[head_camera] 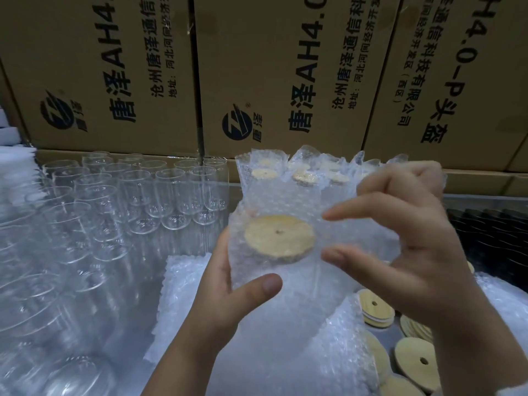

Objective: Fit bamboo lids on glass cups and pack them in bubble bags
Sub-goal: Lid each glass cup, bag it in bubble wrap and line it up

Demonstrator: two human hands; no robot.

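- Background: a wall of brown cardboard cartons (120, 67) with black Chinese print stands behind everything, upright and side by side.
- Far left of the held bubble bag (274, 195): rows of empty glass cups (168, 195) stand upright and close together, without lids, reaching from the cartons toward the camera.
- Just below and left of the bag: a pile of flat, empty bubble bags (183, 295) lies on the surface.
- The left hand (228, 295) grips the bag from beneath, thumb curled across its front and fingers behind it.
- The bag is held up, mouth toward the cartons; inside it a round bamboo lid (279, 238) with a small centre hole sits on a cup (274, 275) that is only faintly seen through the film.
- Behind the bag: several packed cups (303, 174), lidded and bagged, stand by the cartons.
- The right hand (414, 252) is at the bag's right side, forefinger and thumb apart against the film, other fingers curled; whether it pinches the film cannot be told.
- Below and right of the bag: loose bamboo lids (414, 358) lie on the grey surface (394, 334).
- Right of the bag: a dark ribbed mass (491, 232), too dim to identify.
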